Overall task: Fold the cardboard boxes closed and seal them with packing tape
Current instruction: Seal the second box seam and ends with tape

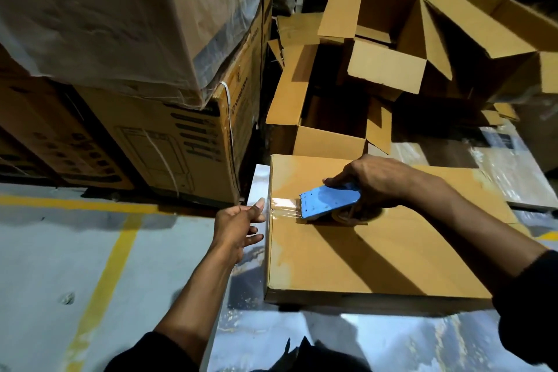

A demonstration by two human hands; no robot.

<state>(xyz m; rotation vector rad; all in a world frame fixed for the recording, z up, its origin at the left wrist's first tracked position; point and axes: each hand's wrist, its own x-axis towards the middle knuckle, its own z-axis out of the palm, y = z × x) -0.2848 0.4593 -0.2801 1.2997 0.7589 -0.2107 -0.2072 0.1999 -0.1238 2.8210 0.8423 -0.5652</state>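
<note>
Head view, from where I stand: a tall stack of printed cartons wrapped in plastic film fills the left, resting on a grey floor with yellow lines. Behind the work, several open cardboard boxes lie jumbled with their flaps up. Nearer, a closed cardboard box sits flat on a glossy, reflective desk, its flaps folded down. On top of that box, near its left edge, the right hand has its grip clenched around a blue tape dispenser, which presses down on the lid. A short strip of clear packing tape runs from the dispenser to the box's left edge. There the left hand pinches the tape's end, thumb on the corner.
</note>
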